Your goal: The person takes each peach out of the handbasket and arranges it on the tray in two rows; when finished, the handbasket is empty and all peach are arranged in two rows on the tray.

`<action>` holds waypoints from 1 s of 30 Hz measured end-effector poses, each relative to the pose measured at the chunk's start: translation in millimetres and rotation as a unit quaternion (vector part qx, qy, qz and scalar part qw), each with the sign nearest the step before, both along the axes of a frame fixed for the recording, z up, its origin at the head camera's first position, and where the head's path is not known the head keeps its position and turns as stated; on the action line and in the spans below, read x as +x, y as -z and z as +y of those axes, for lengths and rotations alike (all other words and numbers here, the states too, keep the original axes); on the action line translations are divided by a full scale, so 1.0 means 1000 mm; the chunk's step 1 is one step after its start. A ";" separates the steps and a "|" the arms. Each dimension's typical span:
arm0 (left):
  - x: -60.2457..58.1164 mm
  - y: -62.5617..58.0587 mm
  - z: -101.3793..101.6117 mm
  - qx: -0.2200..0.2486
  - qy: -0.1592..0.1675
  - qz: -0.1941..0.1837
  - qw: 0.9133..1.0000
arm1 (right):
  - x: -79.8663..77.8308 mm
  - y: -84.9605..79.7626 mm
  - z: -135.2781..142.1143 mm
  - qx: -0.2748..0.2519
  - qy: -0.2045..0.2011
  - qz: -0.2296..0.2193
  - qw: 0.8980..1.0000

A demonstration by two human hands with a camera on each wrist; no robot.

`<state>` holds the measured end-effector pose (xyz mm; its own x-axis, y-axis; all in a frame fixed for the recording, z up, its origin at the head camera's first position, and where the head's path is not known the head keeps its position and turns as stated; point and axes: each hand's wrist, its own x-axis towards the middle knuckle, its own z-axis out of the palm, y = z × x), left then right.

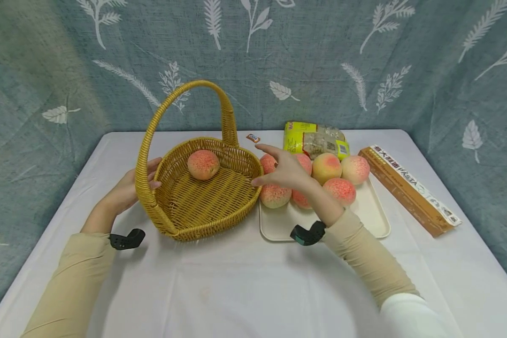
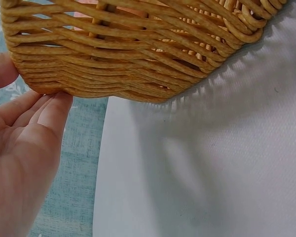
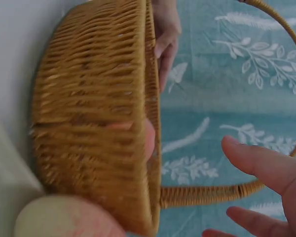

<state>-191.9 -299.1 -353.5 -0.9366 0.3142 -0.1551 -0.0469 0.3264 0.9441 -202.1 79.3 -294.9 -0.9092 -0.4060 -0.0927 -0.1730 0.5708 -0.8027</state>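
A woven wicker basket (image 1: 207,230) with a tall arched handle tilts slightly on the table, one peach (image 1: 203,165) lying inside. My left hand (image 1: 126,190) grips the basket's left side, thumb at the rim and fingertips against the weave (image 2: 44,128). Thumb and fingers spread apart, my right hand (image 1: 289,171) hovers near the basket's right rim and holds nothing. In the right wrist view its fingers (image 3: 261,163) are beside the handle. Under and beyond this hand, several peaches (image 1: 339,191) sit on a cream tray (image 1: 279,234), partly hidden by my forearm.
Behind the peaches lies a yellow-and-clear food bag (image 1: 314,139). A long brown pasta box (image 1: 410,190) rests at the right of the tray. One small wrapped snack (image 1: 253,138) is near the table's back edge, before a blue patterned curtain (image 1: 253,61).
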 end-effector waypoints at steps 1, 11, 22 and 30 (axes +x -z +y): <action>0.000 -0.001 0.000 -0.002 -0.001 0.000 1.000 | -0.002 -0.001 -0.005 0.001 -0.006 -0.003 1.000; -0.002 -0.001 -0.004 -0.012 -0.008 0.004 1.000 | -0.026 -0.012 -0.059 0.006 -0.039 -0.046 0.998; 0.000 -0.001 -0.005 -0.002 -0.009 0.005 1.000 | -0.051 -0.011 -0.104 0.016 -0.012 -0.095 0.995; -0.001 0.001 -0.003 0.004 -0.008 0.003 1.000 | -0.064 -0.012 -0.124 0.049 0.025 -0.135 0.989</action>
<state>-192.4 -302.2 -354.2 -0.9426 0.2997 -0.1473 -0.0471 0.3172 0.9472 -266.2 -44.2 -282.7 -0.8650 -0.3383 -0.3705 0.0699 0.6500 -0.7567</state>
